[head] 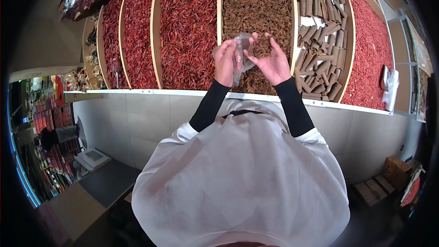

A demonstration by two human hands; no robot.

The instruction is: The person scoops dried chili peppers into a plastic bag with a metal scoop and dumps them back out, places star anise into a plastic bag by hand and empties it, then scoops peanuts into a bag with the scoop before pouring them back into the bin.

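A clear plastic bag (244, 62) hangs from my left hand (225, 62), whose fingers pinch it near its mouth. My right hand (274, 62) is at the right side of the bag, palm up, with its fingers spread and curled. Some star anise appears at those fingers, but I cannot tell whether they hold any of it. Both hands are above a bin of star anise (257, 3). Left of it lies a wide bin of dried red chillies (188, 24); to the right, rolled cinnamon bark (319, 63) lies in another bin.
Wooden dividers (219, 7) separate the bins. Small red pieces (368, 51) fill the far right bin, where a rolled plastic bag (390, 91) lies at the corner. A metal scoop (117, 75) rests in a chilli bin at left. The white counter edge (181, 92) runs before me.
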